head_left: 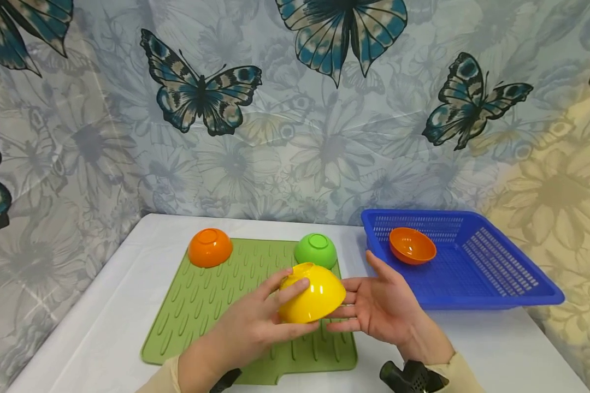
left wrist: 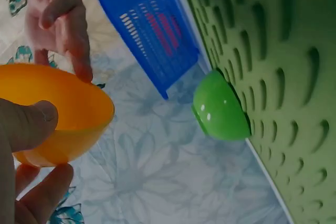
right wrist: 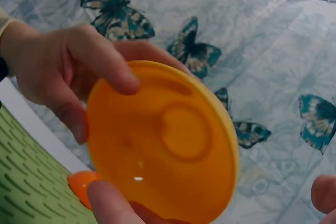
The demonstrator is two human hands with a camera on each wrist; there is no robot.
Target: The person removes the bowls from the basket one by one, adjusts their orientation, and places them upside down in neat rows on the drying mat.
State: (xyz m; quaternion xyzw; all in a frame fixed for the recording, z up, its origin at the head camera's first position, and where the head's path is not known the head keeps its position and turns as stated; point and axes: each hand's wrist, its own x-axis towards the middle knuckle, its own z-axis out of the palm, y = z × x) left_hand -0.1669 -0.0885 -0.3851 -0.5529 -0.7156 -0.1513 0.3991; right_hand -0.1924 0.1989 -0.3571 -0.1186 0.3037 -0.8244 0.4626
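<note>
A yellow bowl (head_left: 322, 292) is held tilted above the mat, its hollow side facing the right hand in the right wrist view. My left hand (head_left: 246, 325) grips it by the rim, thumb on one side and fingers on the other. Palm turned up, my right hand (head_left: 385, 308) has its fingers stretched out, with fingertips right at the bowl's edge and the thumb spread away. Behind the yellow bowl, a green bowl (head_left: 316, 250) rests upside down on the mat's far right corner. An orange bowl (head_left: 210, 248) lies upside down at the far left corner.
Under the hands, a green ridged drying mat (head_left: 177, 327) covers part of the white table (head_left: 103, 305). To the right stands a blue plastic basket (head_left: 482, 297) with another orange bowl (head_left: 413, 246) inside it. A butterfly-print cloth (head_left: 319, 180) hangs behind the table.
</note>
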